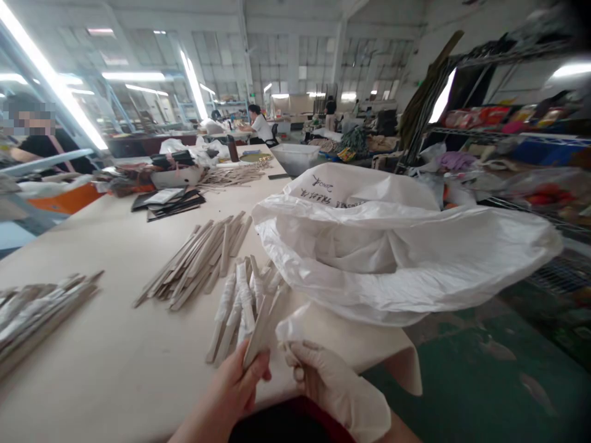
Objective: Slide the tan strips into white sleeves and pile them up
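Note:
My bare left hand [240,378] is closed around the near end of some flat beige strips [264,326], which tilt up and away from me. To its right, my right hand [323,372] wears a pale glove and pinches a piece of thin white wrapping [294,324]. Just beyond the held strips lie several bundles of strips wrapped in white [243,289]. Farther left on the table rests a loose pile of bare beige strips [196,261]. The fingertips of my right hand are partly hidden.
A large open white sack [462,261] lies at the right over the table edge. More strips [50,311] are at the left of the table [152,369]. Black flat pieces [173,203] and bags lie farther back. Wire shelves stand at the right; other people [262,128] are in the background.

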Available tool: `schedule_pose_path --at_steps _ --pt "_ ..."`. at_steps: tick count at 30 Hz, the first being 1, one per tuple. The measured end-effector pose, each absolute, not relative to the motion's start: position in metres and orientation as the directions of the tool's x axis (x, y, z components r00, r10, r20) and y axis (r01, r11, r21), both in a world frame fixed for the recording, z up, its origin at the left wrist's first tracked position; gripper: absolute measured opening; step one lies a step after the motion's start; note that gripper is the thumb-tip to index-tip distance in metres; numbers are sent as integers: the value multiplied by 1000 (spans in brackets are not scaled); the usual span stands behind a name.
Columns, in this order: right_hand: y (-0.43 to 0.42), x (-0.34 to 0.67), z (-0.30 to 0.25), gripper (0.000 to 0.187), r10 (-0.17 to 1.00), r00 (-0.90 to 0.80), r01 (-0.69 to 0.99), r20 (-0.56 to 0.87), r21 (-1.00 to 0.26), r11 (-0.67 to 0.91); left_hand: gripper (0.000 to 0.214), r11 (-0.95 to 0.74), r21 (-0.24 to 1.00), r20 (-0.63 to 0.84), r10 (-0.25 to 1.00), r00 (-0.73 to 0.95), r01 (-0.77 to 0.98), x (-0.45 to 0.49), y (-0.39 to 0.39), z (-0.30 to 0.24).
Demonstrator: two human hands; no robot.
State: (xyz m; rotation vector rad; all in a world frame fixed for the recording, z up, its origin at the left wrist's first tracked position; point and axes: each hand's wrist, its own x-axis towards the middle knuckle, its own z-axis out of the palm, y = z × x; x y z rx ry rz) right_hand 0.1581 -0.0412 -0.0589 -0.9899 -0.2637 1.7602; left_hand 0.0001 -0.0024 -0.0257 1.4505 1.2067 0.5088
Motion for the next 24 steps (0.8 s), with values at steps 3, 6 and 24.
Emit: schedule_pose_path --at_steps 3,6,24 --pt "-43 138 -55 41 856 -207 -685 -475 -554 -473 34 148 918 -289 885 365 369 5 10 -27" --pt "-43 136 -48 40 893 -234 -621 -385 -648 -442 38 176 944 -275 887 372 278 14 20 -21" --pt "-80 158 -35 7 742 -427 -137 -517 -774 -618 32 403 910 -408 830 381 95 30 40 6"
